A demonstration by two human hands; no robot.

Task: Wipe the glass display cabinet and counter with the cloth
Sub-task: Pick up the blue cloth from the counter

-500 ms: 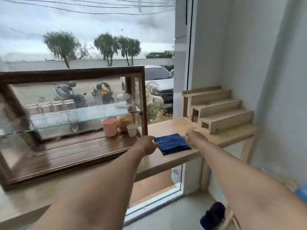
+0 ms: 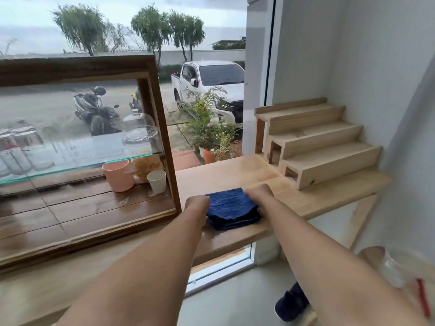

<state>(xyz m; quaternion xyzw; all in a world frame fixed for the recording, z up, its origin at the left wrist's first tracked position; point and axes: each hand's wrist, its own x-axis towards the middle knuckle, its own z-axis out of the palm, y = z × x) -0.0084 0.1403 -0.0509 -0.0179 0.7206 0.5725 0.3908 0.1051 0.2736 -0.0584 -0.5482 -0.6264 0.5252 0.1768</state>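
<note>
A folded dark blue cloth (image 2: 231,208) lies on the light wooden counter (image 2: 235,170), just right of the cabinet. My left hand (image 2: 196,204) presses against the cloth's left edge, fingers curled over it. My right hand (image 2: 259,191) rests on the cloth's far right corner, fingers hidden behind it. The glass display cabinet (image 2: 162,128) has a dark wooden frame and a glass shelf; it stands on the counter to the left and holds a pink cup (image 2: 117,175), a white paper cup (image 2: 157,181) and glass jars.
A stepped wooden riser (image 2: 315,142) stands at the counter's right end against the wall. A glass bottle (image 2: 393,269) and a red pen (image 2: 423,300) sit on a low surface at the lower right. A window behind shows a car and potted plants.
Both hands have closed in on the blue cloth from its two sides and now touch it. The camera has moved nearer and tilted down.
</note>
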